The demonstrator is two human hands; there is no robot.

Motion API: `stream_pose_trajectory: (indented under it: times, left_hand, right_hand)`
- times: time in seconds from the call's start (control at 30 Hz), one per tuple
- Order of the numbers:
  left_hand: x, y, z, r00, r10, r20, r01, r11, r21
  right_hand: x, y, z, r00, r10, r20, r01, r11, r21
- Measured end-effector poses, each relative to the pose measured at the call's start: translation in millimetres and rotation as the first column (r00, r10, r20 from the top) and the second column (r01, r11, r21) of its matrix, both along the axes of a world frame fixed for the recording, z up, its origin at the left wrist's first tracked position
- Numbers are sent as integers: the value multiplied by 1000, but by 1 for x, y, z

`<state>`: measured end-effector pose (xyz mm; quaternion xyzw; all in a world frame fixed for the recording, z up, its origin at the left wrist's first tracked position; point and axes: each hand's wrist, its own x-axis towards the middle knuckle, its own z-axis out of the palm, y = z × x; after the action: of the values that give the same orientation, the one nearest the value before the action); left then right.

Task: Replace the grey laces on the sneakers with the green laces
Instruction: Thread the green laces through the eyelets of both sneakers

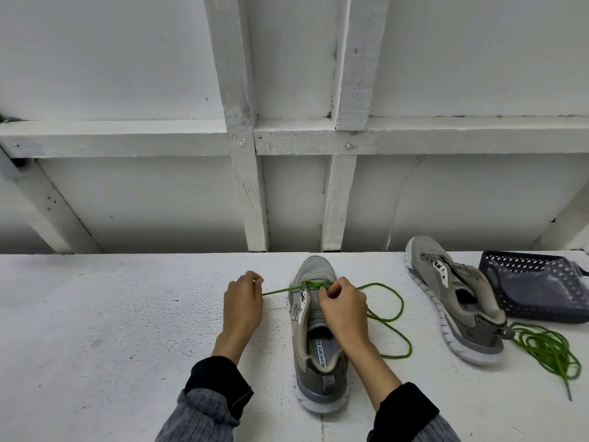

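Two grey sneakers sitting on the white table (95, 314). Near sneaker (315, 339) is standing upright in front of the person, toe pointing away, tongue exposed. Green lace (390, 317) is running across its lowest eyelets near the toe.

Left hand (243, 303) is sitting just left of the shoe, fingers curled, pinching one end of the lace; that stretch is running taut from the fingers to the eyelets. Right hand (344, 309) is resting over the shoe's tongue, fingers curled and pinching the lace right at the eyelet row. Remaining lace is looping loosely on the table to the right of the shoe and trailing back toward the heel side.

Second sneaker (452, 298) is lying well apart to the right, angled, tipped toward its side, with no lace showing in its eyelets. Second green lace (548, 352) is lying bundled just beside its heel. Dark perforated basket (535, 285) is sitting at the far right, tilted, near that shoe. Can't tell where the grey laces are.
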<state>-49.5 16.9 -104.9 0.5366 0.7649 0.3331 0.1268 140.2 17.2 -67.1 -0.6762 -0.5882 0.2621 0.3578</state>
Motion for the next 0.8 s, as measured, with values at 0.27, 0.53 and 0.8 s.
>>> stream_pose_trajectory:
  times: [0.27,0.53,0.8]
  left_hand:
    - [35,-3,7,984,-172,50,176,980,-97]
    - [49,8,7,987,-112,115,130,978,-162]
    - [43,16,28,566,-103,818,-20,990,138]
  right_hand:
    - [2,-5,-6,979,173,107,-173,985,-9]
    - [-3,-6,-2,992,67,107,-77,993,91]
    - [-4,3,0,994,-98,-38,103,982,161]
